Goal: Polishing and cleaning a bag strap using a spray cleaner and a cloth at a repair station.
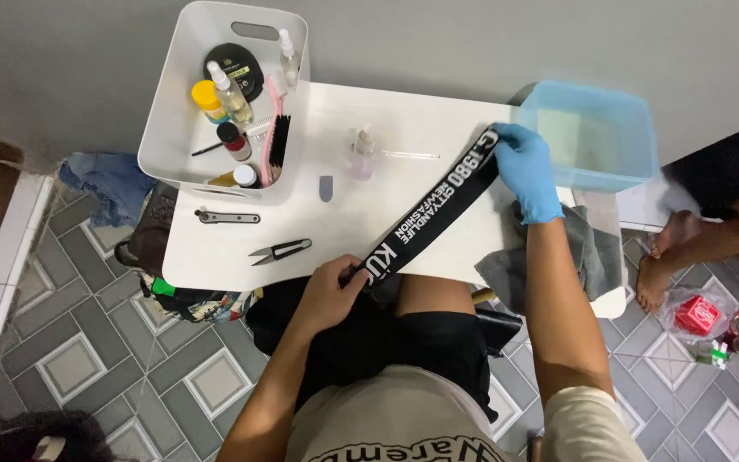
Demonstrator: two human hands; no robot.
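Black strap (pixel 434 212) stretched slantwise across the white worktop (pixel 344 231): bare left hand (pixel 328 291) fingers pinch its near end, gloved right hand (pixel 525 171) fingers clamp its far end.

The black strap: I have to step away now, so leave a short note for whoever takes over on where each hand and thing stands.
Left hand, bare: fingers pinch the near end of the black strap at the table edge.
Right hand, blue glove: grips the far end beside the blue tub.
The strap lies stretched diagonally over the table.
Grey cloth lies under the right forearm.
Snips and a small metal tool lie untouched to the left; brush and bottles sit in the white caddy.
Done: strap stretched out. What else is done or left cannot be told.
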